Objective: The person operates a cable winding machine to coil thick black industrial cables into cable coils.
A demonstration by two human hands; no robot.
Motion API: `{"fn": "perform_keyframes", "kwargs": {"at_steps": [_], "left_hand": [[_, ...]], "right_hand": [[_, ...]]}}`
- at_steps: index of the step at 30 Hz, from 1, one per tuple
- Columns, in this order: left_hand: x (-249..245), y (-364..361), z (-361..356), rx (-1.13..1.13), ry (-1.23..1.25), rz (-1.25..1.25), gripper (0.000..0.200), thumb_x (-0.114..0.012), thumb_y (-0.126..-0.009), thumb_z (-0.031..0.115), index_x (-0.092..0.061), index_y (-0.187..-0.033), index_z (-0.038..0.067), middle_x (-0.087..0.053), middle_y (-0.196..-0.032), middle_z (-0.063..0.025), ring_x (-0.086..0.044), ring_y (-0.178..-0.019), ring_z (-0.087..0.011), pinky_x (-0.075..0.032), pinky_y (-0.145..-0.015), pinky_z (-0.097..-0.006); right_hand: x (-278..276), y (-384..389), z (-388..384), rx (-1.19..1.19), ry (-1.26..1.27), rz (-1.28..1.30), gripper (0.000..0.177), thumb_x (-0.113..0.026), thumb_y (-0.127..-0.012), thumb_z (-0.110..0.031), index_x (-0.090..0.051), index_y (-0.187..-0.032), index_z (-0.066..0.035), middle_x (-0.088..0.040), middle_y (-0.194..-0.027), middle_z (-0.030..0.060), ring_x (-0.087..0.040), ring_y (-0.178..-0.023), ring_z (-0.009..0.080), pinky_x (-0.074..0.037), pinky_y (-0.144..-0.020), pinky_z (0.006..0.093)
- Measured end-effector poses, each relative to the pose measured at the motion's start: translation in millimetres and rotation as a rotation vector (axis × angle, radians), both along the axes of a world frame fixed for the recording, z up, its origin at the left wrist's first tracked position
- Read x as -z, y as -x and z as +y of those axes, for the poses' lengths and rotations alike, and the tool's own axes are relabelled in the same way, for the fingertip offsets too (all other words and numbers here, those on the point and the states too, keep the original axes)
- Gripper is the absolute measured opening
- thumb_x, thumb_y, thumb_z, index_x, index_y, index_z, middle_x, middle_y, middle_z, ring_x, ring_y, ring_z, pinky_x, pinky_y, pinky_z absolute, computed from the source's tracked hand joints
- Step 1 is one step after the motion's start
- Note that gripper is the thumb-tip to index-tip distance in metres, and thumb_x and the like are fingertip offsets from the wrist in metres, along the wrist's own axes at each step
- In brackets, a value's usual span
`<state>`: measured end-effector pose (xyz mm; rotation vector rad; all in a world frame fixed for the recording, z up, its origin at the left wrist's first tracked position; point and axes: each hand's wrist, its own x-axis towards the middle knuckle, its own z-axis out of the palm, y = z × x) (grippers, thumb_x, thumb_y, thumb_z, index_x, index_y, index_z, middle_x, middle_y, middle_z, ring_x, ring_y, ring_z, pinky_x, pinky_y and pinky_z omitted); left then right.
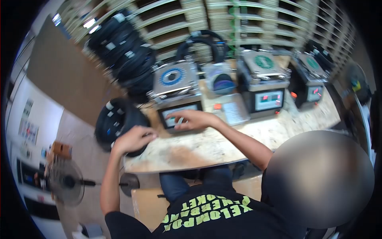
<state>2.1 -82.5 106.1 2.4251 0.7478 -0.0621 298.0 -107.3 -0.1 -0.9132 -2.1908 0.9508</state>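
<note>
My right hand lies with fingers spread on the front screen of the left machine, a grey box with a blue ring on its top plate. My left hand is curled over the rim of a black cable coil at the table's left edge. Nothing is held in the right hand.
Two similar machines with green rings stand to the right on the chipboard table. Black cable coils are piled at the back left, with shelving behind. A fan stands on the floor at left.
</note>
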Motion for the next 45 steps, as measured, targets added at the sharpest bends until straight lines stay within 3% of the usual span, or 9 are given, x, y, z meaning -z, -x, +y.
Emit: {"fn": "perform_keyframes", "kwargs": {"at_steps": [8,13,18,20,24,33,37,38,45], "left_hand": [[120.1,-50.2,-21.8,0.074,0.448,0.174,0.033,-0.061,-0.104,0.026,-0.069,-0.131,0.008,-0.074,-0.119,-0.0123,-0.070,-0.090,-0.0178,-0.057,-0.081,-0.0344],[173.6,-58.0,-18.5,0.220,0.500,0.303,0.044,-0.063,-0.103,0.031,-0.060,-0.143,0.013,-0.072,-0.128,-0.0104,-0.068,-0.098,-0.0173,-0.057,-0.083,-0.0343],[131.9,-108.4,8.6,0.274,0.571,0.239,0.044,-0.060,-0.105,0.030,-0.059,-0.143,0.008,-0.067,-0.135,-0.0153,-0.071,-0.106,-0.0244,-0.056,-0.089,-0.0370],[104.5,-133.0,28.5,0.359,0.449,0.198,0.040,-0.061,-0.103,0.023,-0.060,-0.140,0.006,-0.069,-0.128,-0.0180,-0.070,-0.105,-0.0282,-0.055,-0.089,-0.0380],[78.6,-162.1,51.3,0.476,0.398,0.148,0.039,-0.061,-0.102,0.019,-0.060,-0.139,0.006,-0.069,-0.124,-0.0203,-0.068,-0.107,-0.0317,-0.053,-0.094,-0.0389],[-13.4,-281.9,34.3,0.774,0.397,0.154,0.043,-0.059,-0.104,0.021,-0.055,-0.143,0.004,-0.067,-0.130,-0.0207,-0.068,-0.105,-0.0336,-0.053,-0.092,-0.0404],[-41.9,-322.8,26.0,0.906,0.359,0.061,0.044,-0.058,-0.104,0.022,-0.054,-0.145,0.004,-0.066,-0.132,-0.0223,-0.066,-0.114,-0.0371,-0.053,-0.096,-0.0428],[-44.0,-332.4,28.9,0.966,0.319,0.093,0.048,-0.059,-0.104,0.019,-0.050,-0.150,0.010,-0.064,-0.136,-0.0173,-0.068,-0.110,-0.0302,-0.054,-0.095,-0.0418],[-90.6,-395.4,25.2,1.031,0.381,0.067,0.048,-0.059,-0.105,0.022,-0.050,-0.150,0.009,-0.065,-0.136,-0.0166,-0.068,-0.112,-0.0295,-0.055,-0.092,-0.0408]], "right_hand": [[76.8,-142.7,-107.0,0.187,0.338,-0.190,0.060,-0.068,-0.098,-0.030,-0.048,-0.150,-0.007,-0.067,-0.130,0.0188,-0.070,-0.106,0.0291,-0.055,-0.092,0.0421],[120.1,-204.0,-174.5,0.447,0.569,-0.244,0.063,-0.070,-0.093,-0.042,-0.056,-0.145,-0.011,-0.073,-0.114,0.0228,-0.071,-0.103,0.0343,-0.055,-0.091,0.0437],[111.6,-242.4,-224.6,0.630,0.682,-0.231,0.062,-0.068,-0.095,-0.048,-0.056,-0.146,-0.015,-0.074,-0.114,0.0216,-0.071,-0.106,0.0355,-0.055,-0.093,0.0429],[112.9,-255.3,-247.8,0.766,0.659,-0.243,0.057,-0.068,-0.098,-0.039,-0.054,-0.148,-0.014,-0.074,-0.114,0.0179,-0.072,-0.102,0.0297,-0.055,-0.091,0.0393],[77.5,-249.1,-298.7,1.085,0.711,-0.340,0.050,-0.062,-0.096,-0.020,-0.055,-0.144,-0.011,-0.072,-0.113,0.0242,-0.070,-0.102,0.0394,-0.055,-0.092,0.0448],[-20.7,-233.3,-347.7,1.049,0.766,-0.265,0.046,-0.057,-0.102,-0.017,-0.051,-0.146,-0.003,-0.073,-0.096,0.0124,-0.072,-0.092,0.0232,-0.056,-0.082,0.0354],[-69.4,-232.7,-322.6,1.125,0.860,-0.118,0.047,-0.054,-0.103,-0.014,-0.048,-0.147,-0.002,-0.074,-0.099,0.0141,-0.073,-0.081,0.0220,-0.057,-0.078,0.0352],[-80.9,-233.4,-318.2,1.125,0.865,-0.119,0.048,-0.054,-0.102,-0.014,-0.047,-0.149,-0.004,-0.074,-0.107,0.0165,-0.075,-0.079,0.0214,-0.059,-0.077,0.0360],[-112.7,-274.0,-302.0,1.039,0.878,-0.141,0.052,-0.056,-0.102,-0.020,-0.045,-0.153,-0.012,-0.071,-0.119,0.0200,-0.077,-0.090,0.0254,-0.061,-0.081,0.0378]]}}
